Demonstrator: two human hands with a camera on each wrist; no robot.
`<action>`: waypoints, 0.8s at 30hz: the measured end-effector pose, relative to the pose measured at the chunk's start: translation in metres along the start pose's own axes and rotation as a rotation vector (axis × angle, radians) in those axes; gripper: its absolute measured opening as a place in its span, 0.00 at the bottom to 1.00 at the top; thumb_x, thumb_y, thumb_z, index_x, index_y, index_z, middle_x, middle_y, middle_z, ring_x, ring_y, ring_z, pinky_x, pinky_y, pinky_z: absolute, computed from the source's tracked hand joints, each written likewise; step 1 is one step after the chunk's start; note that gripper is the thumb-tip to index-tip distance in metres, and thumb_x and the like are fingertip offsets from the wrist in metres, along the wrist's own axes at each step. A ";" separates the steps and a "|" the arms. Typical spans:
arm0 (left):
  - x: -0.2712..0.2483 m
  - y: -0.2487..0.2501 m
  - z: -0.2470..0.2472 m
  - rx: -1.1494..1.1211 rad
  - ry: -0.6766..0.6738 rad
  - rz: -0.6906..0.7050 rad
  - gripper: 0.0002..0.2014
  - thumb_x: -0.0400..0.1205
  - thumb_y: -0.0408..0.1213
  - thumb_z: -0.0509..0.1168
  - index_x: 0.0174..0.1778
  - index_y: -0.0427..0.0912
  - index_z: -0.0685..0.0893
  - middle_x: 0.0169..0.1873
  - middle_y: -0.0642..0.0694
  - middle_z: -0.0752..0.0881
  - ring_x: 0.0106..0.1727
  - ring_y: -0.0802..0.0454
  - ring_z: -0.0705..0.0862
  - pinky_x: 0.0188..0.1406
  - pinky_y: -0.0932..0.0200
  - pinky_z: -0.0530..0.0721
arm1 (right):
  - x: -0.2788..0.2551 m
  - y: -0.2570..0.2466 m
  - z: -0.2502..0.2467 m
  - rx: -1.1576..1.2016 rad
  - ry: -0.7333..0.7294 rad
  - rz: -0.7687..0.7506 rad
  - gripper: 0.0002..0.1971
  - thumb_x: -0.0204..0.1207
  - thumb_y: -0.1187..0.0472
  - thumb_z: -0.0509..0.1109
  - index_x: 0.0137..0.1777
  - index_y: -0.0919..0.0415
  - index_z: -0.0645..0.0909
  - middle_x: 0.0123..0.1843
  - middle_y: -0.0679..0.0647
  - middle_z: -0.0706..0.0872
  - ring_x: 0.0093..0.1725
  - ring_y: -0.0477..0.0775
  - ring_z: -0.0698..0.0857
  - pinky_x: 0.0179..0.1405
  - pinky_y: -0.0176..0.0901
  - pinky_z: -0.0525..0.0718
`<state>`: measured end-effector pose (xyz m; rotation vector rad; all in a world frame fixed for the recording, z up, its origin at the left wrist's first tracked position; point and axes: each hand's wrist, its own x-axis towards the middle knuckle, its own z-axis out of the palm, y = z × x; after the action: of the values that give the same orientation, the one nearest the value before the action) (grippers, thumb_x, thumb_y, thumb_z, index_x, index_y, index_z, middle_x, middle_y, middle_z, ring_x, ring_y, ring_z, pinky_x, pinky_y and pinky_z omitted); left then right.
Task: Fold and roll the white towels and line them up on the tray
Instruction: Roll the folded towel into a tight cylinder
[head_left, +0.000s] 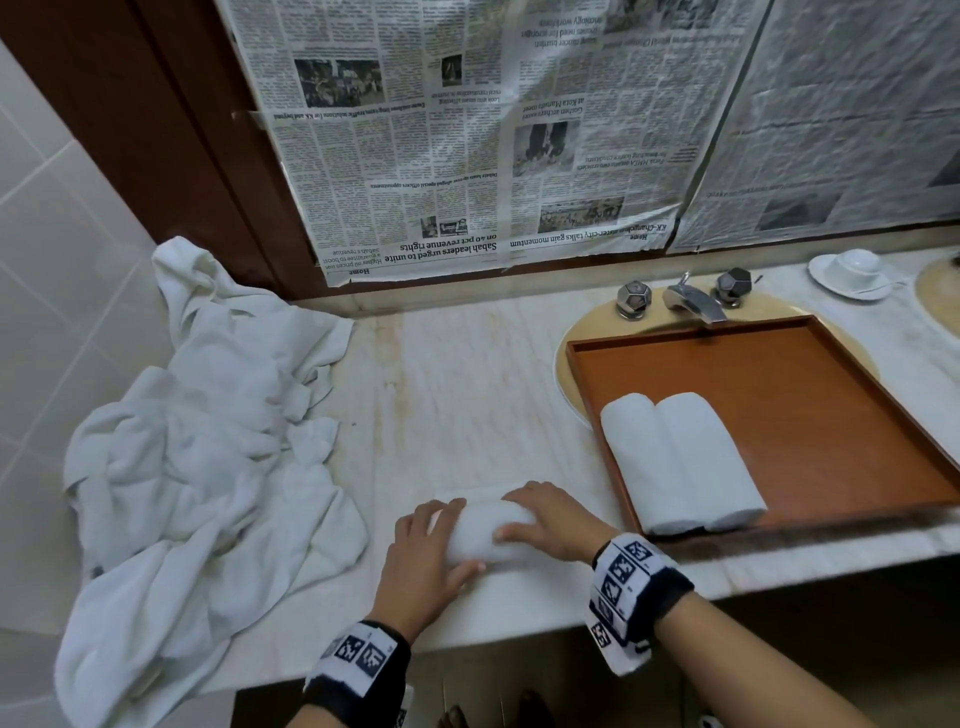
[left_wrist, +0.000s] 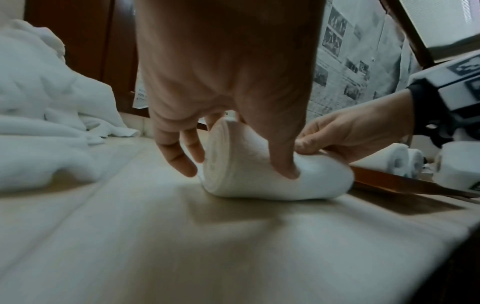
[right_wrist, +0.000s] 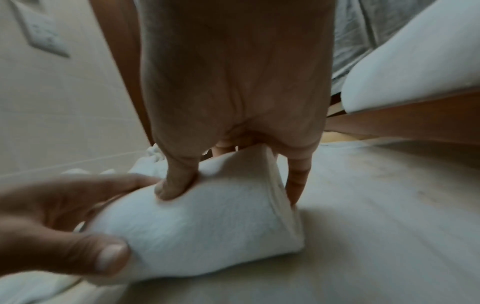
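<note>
a heap of loose towels (head_left: 208, 415) lay at the left of the counter (head_left: 467, 374). near the front edge, the left hand (head_left: 421, 561) and the right hand (head_left: 550, 522) each had their grip curled round a rolled towel (head_left: 488, 535). at right, two rolled towels (head_left: 680, 462) lay touching, side by side, in the tray (head_left: 831, 415).

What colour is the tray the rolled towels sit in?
Reddish-brown wood; the tray shows best in the head view, with two white rolled towels at its near left corner.
</note>
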<state>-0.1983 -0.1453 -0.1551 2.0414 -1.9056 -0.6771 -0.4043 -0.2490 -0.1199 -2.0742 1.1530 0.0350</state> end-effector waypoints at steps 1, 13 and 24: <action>0.005 0.000 -0.005 -0.013 -0.036 -0.020 0.48 0.67 0.77 0.56 0.83 0.58 0.64 0.74 0.54 0.69 0.73 0.47 0.68 0.70 0.52 0.73 | 0.002 0.000 0.000 0.041 0.016 0.024 0.28 0.79 0.39 0.69 0.73 0.56 0.78 0.70 0.54 0.80 0.71 0.56 0.75 0.71 0.47 0.70; 0.067 -0.001 -0.053 -0.131 -0.416 -0.114 0.49 0.66 0.69 0.74 0.81 0.53 0.70 0.78 0.48 0.66 0.80 0.47 0.67 0.77 0.53 0.64 | 0.002 -0.006 0.010 -0.478 0.051 0.017 0.45 0.75 0.36 0.66 0.85 0.57 0.54 0.81 0.55 0.66 0.79 0.59 0.65 0.76 0.60 0.65; 0.063 0.004 -0.052 -0.106 -0.530 -0.159 0.34 0.68 0.64 0.77 0.67 0.52 0.80 0.60 0.52 0.84 0.59 0.52 0.82 0.59 0.56 0.79 | 0.018 -0.009 -0.005 -0.280 -0.199 0.150 0.43 0.59 0.32 0.77 0.72 0.51 0.70 0.64 0.51 0.73 0.66 0.54 0.70 0.58 0.54 0.78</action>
<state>-0.1742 -0.2144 -0.1186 2.1060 -1.9123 -1.4473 -0.3885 -0.2623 -0.1177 -2.1601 1.2321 0.4888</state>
